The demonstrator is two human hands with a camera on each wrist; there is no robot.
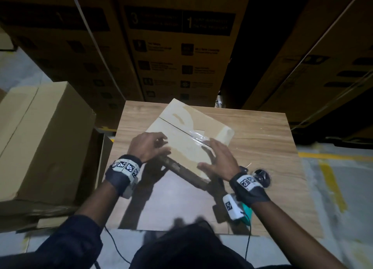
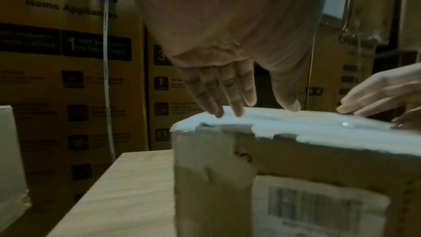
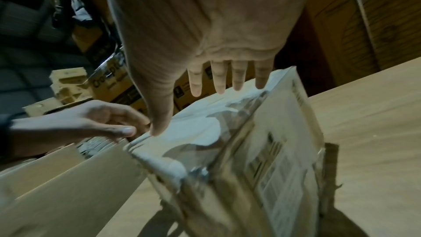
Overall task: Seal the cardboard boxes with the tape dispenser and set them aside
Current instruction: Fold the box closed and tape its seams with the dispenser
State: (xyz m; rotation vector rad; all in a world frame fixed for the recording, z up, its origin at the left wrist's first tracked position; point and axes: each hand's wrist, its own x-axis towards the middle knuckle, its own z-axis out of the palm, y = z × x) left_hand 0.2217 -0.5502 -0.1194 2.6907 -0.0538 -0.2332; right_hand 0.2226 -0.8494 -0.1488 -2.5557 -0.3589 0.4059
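— On the table (image 1: 262, 131), what sits at centre?
— A cardboard box (image 1: 212, 127), angled, clear tape on its seam.
— And the hands?
— Left hand (image 1: 148, 146) at nine o'clock, right hand (image 1: 217, 157) at four; both flat, fingers spread, pressing its top, gripping nothing.

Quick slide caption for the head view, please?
Both hands, left and right, flat on the partly taped cardboard box on the wooden table.

Bare table (image 1: 262, 147) right & near side of small box (image 1: 191, 127): room to pass. Big carton (image 1: 40, 137) blocks left; stacked appliance cartons (image 1: 177, 46) wall off the back.
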